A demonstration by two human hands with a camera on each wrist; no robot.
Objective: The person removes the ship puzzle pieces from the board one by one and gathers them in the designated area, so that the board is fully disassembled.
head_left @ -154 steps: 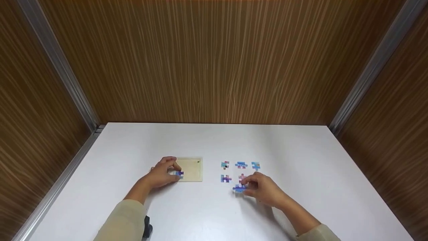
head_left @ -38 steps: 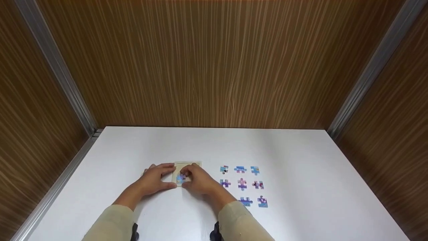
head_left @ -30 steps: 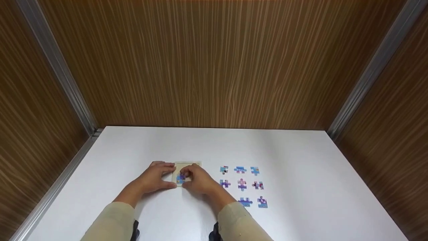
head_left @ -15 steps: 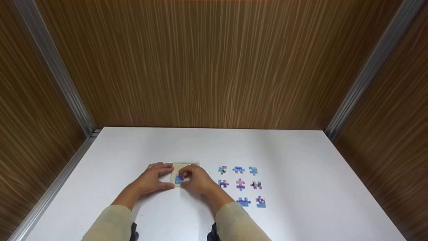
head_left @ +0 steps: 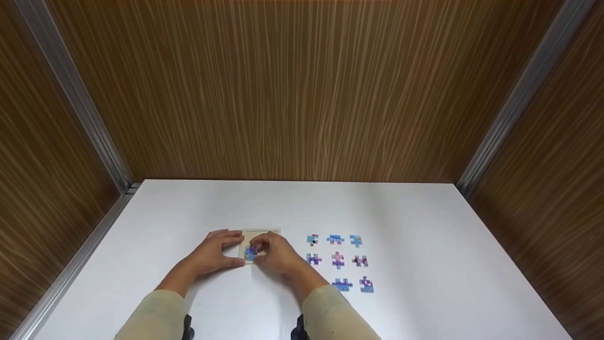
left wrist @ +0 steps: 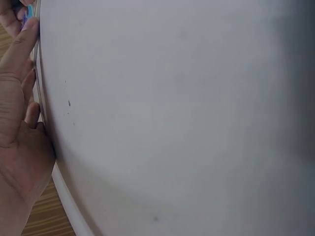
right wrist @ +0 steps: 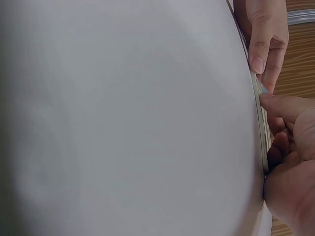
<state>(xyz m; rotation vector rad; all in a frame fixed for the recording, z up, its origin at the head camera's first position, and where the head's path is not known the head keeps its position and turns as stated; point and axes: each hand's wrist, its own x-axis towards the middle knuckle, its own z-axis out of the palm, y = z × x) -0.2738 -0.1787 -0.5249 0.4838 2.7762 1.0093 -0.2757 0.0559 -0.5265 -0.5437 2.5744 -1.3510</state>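
Observation:
A pale wooden puzzle tray (head_left: 264, 230) lies left of centre on the table in the head view. In its lower left corner sits a blue and purple jigsaw piece (head_left: 249, 255), pinched between the thumb and bent forefinger of my right hand (head_left: 279, 254). My left hand (head_left: 213, 250) lies at the tray's left side, with its thumb and straight fingers spread and touching the rim. Both wrist views catch the hands at the tray's edge from low down; just a sliver of blue shows there. The right hand hides the tray's lower right part.
Several loose jigsaw pieces lie in rows on the table right of the tray, among them a pink one (head_left: 338, 259) and a blue-purple one (head_left: 342, 284) near the right sleeve (head_left: 335, 311). A wood-grain wall (head_left: 302, 94) rises behind the white table (head_left: 424, 264).
Five seconds ago my right hand was among the loose pieces and my left touched the piece in the tray. Since then my right hand has moved left onto that piece; the left is on the rim.

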